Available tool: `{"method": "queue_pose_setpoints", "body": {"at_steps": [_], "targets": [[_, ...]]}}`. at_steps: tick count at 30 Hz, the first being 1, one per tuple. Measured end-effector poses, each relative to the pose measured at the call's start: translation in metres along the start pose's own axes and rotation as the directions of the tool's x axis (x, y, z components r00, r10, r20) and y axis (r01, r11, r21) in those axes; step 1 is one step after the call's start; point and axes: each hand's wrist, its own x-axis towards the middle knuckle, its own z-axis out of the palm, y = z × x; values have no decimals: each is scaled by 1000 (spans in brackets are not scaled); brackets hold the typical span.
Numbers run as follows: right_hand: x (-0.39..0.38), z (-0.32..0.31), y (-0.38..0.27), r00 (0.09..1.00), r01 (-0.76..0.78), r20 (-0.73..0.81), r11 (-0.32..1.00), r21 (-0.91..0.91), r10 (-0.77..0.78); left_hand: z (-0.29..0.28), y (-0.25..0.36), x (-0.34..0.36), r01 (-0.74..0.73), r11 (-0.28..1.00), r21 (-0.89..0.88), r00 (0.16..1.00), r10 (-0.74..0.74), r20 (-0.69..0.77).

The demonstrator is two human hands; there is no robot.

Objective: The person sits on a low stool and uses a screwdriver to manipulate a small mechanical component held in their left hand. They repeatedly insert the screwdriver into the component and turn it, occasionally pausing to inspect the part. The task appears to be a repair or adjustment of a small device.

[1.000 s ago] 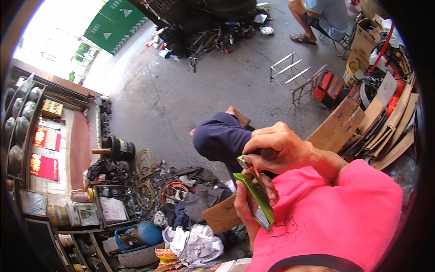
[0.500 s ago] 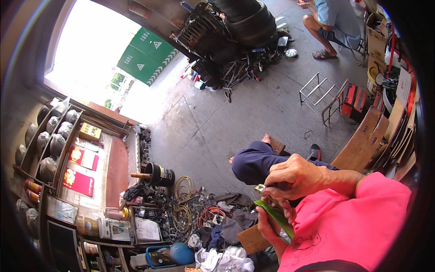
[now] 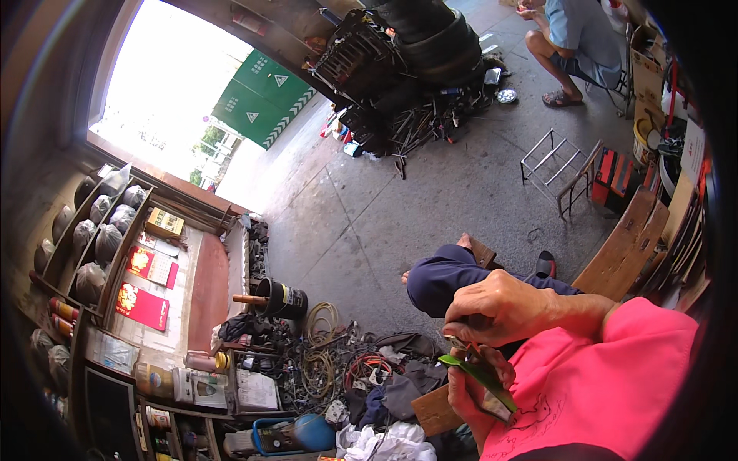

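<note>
Now I see both hands lower in frame, right hand (image 3: 503, 307) still pinching a small part over the green strip (image 3: 477, 374) gripped in the left hand (image 3: 473, 396).

Wearer's body, head view: bright pink short-sleeved shirt (image 3: 607, 384), plain knit fabric, fills the lower right of the frame. Faint dark line drawing printed low on the pink cloth near the bottom edge, too small to make out. Both forearms bare below the sleeves, no gloves, watch or wristband visible. Left hand (image 3: 473, 392) and right hand (image 3: 500, 307) bare, no rings that I can see. Dark navy trousers (image 3: 450, 276), soft cloth, creased over the bent knee. One bare foot (image 3: 463, 244) shows past the knee, toes partly hidden. Black slipper (image 3: 546, 265) beside the leg; can't tell if worn.
</note>
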Motion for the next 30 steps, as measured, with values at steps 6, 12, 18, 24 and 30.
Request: {"method": "queue_pose_setpoints", "body": {"at_steps": [6,12,18,24,30], "targets": [[8,-10,-8,996,52,81,997,-48,-49,1,7,11,-47,999,12,999,47,-9],[23,4,0,995,4,96,999,44,-8,-16,3,-1,-22,994,-105,990,36,134],[15,-8,-11,991,-51,124,998,-23,54,-13,1,3,75,983,-170,992,-56,114],[17,-3,-19,993,-29,117,991,134,13,-25,12,8,5,951,-308,991,36,128],[17,4,-8,993,-86,90,980,181,70,-16,9,8,141,931,-337,951,-33,307]]}}
